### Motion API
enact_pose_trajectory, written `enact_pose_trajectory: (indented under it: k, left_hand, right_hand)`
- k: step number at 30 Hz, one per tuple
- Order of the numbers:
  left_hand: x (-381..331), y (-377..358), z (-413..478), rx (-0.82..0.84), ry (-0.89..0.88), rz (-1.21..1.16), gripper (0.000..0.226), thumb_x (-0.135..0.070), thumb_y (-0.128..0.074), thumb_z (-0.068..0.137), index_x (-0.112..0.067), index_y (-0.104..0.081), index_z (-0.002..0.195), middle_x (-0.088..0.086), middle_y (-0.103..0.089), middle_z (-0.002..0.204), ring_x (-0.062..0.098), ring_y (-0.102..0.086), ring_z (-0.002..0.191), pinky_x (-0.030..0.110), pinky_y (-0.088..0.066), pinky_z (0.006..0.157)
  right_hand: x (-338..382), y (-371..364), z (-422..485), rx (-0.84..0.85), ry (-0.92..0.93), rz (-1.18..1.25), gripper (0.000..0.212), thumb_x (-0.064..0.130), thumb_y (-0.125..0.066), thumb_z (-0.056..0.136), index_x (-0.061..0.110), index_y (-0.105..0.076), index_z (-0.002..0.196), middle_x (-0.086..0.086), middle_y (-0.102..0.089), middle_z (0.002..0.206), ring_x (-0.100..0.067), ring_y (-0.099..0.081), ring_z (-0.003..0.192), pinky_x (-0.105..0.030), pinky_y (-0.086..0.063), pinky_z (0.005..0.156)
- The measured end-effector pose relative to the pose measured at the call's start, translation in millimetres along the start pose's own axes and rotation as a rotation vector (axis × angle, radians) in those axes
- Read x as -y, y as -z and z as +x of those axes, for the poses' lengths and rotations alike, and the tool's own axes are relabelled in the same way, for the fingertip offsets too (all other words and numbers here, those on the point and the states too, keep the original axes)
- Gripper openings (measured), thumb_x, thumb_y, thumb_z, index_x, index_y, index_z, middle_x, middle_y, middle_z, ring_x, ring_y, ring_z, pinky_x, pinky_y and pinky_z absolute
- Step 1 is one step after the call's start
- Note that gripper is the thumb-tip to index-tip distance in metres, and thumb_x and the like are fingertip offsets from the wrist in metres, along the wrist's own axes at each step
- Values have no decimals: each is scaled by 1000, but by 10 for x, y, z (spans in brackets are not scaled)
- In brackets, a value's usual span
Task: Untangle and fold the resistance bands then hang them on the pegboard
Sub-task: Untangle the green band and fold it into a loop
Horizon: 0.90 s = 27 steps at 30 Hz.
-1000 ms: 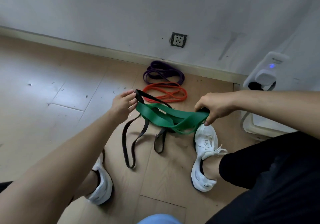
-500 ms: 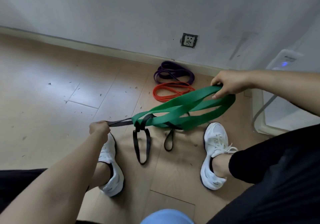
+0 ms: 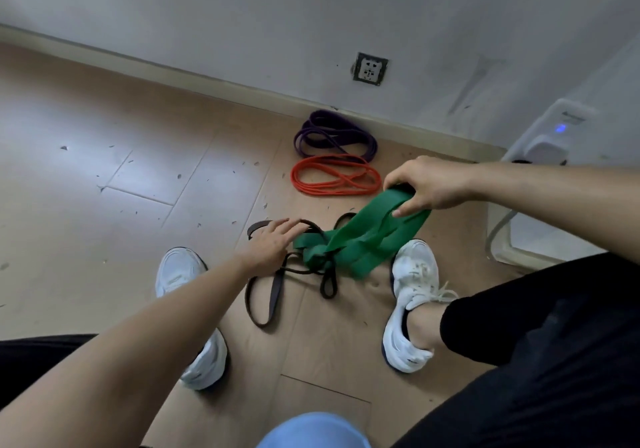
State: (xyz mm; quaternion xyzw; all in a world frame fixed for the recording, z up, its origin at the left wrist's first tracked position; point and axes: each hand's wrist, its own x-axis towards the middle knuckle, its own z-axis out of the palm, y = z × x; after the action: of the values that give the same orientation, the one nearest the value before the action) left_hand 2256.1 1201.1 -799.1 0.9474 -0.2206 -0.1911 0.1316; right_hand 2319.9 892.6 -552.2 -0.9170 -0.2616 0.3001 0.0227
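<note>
While pinching the raised end of the green band (image 3: 367,236) in the curled right hand (image 3: 426,184), holding the left hand (image 3: 270,243) flat and loose-fingered over the black band (image 3: 275,292); contact unclear. Tangled together on the floor (image 3: 104,170) between two white shoes (image 3: 412,274). Beyond, coiled by the baseboard: orange band (image 3: 332,189), purple band (image 3: 332,132). Wide open leftward; hemmed right by a white device (image 3: 554,136).

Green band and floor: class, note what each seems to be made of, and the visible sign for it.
The green band looks like matte rubber or latex: it hangs limp in wide, flat folds from the right hand. The floor is probably wood-look laminate or vinyl planks, smooth with a faint sheen: straight seams and pale grain show.
</note>
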Motion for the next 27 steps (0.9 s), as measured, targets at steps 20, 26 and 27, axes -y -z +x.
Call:
enact_pose_trajectory:
  k: [20,26,27]
  left_hand:
    - [-433,-381,462,192,-120,135,68,-27,-70,92,-33,-39,153,6,-54,121,29,-66,95,45,-59,79]
    - [-400,-332,526,237,-106,285,57,-43,-62,97,-33,-42,149,6,-63,126,28,-68,103,40,-57,77]
    - [-402,-303,531,202,-108,312,51,-47,-61,97,-31,-48,144,4,-65,123,27,-68,102,38,-57,75]
  right_hand:
    - [-242,-1367,120,140,-129,230,29,33,-80,85,22,-70,109,2,-67,100,-19,-63,90,-32,-51,74]
    - [-341,-1544,93,47,-163,493,28,32,-80,86,20,-71,110,4,-69,99,-15,-67,88,-41,-59,84]
    - [-357,-1567,94,43,-168,512,27,33,-79,86,21,-71,109,5,-70,99,-15,-68,88,-41,-60,84]
